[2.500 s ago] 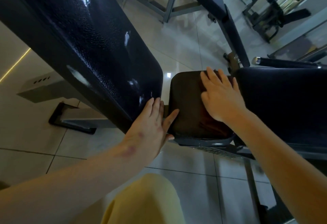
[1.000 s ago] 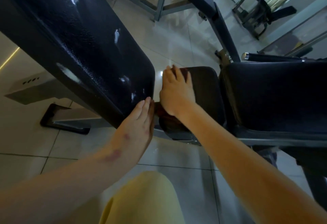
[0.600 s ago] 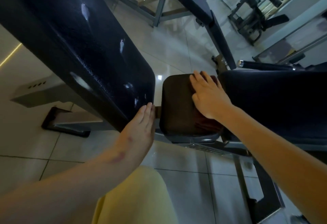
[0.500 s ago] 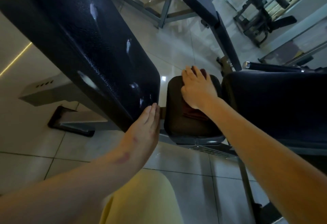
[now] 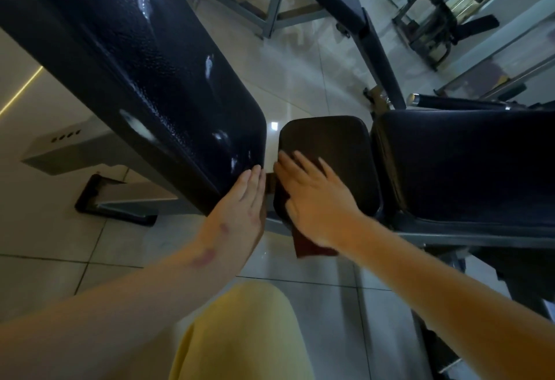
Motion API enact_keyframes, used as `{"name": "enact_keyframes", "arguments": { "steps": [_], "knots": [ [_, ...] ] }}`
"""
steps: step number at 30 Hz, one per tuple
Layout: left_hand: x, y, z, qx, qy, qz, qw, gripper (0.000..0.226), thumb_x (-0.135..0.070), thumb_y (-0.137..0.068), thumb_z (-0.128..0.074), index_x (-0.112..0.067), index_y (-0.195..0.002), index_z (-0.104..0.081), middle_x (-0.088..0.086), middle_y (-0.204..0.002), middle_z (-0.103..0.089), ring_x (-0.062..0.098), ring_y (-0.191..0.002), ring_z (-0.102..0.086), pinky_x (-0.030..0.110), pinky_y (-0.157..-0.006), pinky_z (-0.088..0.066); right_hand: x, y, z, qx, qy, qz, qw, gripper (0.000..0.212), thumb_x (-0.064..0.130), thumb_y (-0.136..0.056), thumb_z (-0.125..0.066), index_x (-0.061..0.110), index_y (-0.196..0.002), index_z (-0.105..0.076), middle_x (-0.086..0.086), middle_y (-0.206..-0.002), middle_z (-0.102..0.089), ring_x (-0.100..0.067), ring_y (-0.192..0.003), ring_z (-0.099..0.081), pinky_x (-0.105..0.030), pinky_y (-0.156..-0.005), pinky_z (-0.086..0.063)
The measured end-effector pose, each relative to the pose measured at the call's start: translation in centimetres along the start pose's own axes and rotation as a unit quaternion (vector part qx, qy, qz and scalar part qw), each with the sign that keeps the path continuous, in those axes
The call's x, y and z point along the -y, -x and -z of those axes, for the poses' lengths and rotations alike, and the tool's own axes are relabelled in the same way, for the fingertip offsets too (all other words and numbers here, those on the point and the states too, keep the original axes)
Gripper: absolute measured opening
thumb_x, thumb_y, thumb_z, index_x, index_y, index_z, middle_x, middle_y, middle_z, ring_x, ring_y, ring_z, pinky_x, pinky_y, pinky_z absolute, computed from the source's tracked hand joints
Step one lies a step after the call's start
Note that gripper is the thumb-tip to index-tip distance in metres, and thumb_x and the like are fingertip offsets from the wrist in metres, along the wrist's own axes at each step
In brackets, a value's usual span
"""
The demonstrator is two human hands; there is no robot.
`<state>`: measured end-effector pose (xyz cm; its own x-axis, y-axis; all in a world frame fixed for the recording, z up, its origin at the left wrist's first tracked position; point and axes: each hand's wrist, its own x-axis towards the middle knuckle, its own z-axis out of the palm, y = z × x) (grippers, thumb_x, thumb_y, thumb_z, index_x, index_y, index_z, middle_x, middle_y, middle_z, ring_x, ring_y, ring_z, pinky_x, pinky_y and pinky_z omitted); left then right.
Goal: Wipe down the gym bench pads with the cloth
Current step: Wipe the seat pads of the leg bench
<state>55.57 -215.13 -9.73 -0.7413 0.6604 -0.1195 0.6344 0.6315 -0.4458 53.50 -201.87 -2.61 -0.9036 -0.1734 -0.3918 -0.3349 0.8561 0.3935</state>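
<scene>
A small dark brown bench pad (image 5: 336, 145) sits between a long glossy black back pad (image 5: 144, 58) on the left and a black seat pad (image 5: 465, 160) on the right. My right hand (image 5: 315, 196) lies flat with straight fingers on the near left part of the small pad, pressing a dark red cloth (image 5: 309, 246) whose corner hangs below the pad's front edge. My left hand (image 5: 240, 205) rests flat, fingers together, against the lower end of the long back pad.
Light floor tiles (image 5: 90, 265) lie under the bench, with its grey metal foot (image 5: 114, 202) at the left. Other gym machines (image 5: 435, 19) stand at the back right. A yellow-clad knee (image 5: 240, 337) is at the bottom centre.
My right hand slid the cloth from the far edge of the small pad toward its near left edge, and the cloth's corner hangs over the front. The left hand stayed on the back pad.
</scene>
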Motion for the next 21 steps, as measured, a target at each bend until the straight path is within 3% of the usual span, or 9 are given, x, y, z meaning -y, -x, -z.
{"name": "enact_keyframes", "arguments": {
  "steps": [7, 12, 16, 21],
  "knots": [
    [0.2, 0.1, -0.6, -0.019, -0.008, -0.005, 1.000, 0.062, -0.026, -0.104, -0.022, 0.014, -0.149, -0.005, 0.038, -0.156, 0.001, 0.051, -0.145, 0.002, 0.053, -0.116, 0.007, -3.2, -10.5, 0.2, -0.036, 0.003, -0.121, 0.992, 0.064, 0.049, -0.104, -0.026, 0.022, -0.158, -0.006, -0.001, -0.166, 0.011, -0.025, -0.151, 0.013, -0.055, -0.119, 0.005],
    [0.0, 0.3, 0.0, -0.003, 0.003, 0.001, 1.000, 0.064, -0.026, -0.104, -0.021, 0.013, -0.148, 0.003, 0.037, -0.156, 0.008, 0.051, -0.145, 0.008, 0.053, -0.116, 0.010, -0.9, -4.3, -0.5, -0.053, -0.022, -0.116, 0.992, 0.064, 0.045, -0.104, -0.024, 0.020, -0.158, 0.001, -0.003, -0.165, 0.012, -0.025, -0.151, 0.015, -0.051, -0.122, 0.005],
    [0.1, 0.1, 0.2, -0.003, 0.009, 0.003, 1.000, 0.063, -0.027, -0.105, -0.025, 0.011, -0.149, -0.001, 0.038, -0.155, 0.009, 0.051, -0.145, 0.007, 0.054, -0.117, 0.006, 0.3, 2.4, -0.6, -0.018, 0.004, -0.082, 0.996, 0.064, 0.045, -0.103, -0.021, 0.022, -0.157, 0.007, -0.001, -0.164, 0.018, -0.022, -0.150, 0.017, -0.047, -0.119, 0.008],
    [0.2, -0.1, -0.1, -0.015, 0.023, -0.002, 1.000, 0.061, -0.023, -0.105, -0.020, 0.015, -0.148, 0.001, 0.039, -0.155, 0.007, 0.052, -0.145, 0.007, 0.054, -0.117, 0.007, -3.4, -2.7, 0.8, -0.016, 0.005, -0.099, 0.995, 0.063, 0.039, -0.104, -0.027, 0.024, -0.157, 0.005, 0.002, -0.164, 0.018, -0.021, -0.150, 0.016, -0.048, -0.119, 0.007]
  ]
}}
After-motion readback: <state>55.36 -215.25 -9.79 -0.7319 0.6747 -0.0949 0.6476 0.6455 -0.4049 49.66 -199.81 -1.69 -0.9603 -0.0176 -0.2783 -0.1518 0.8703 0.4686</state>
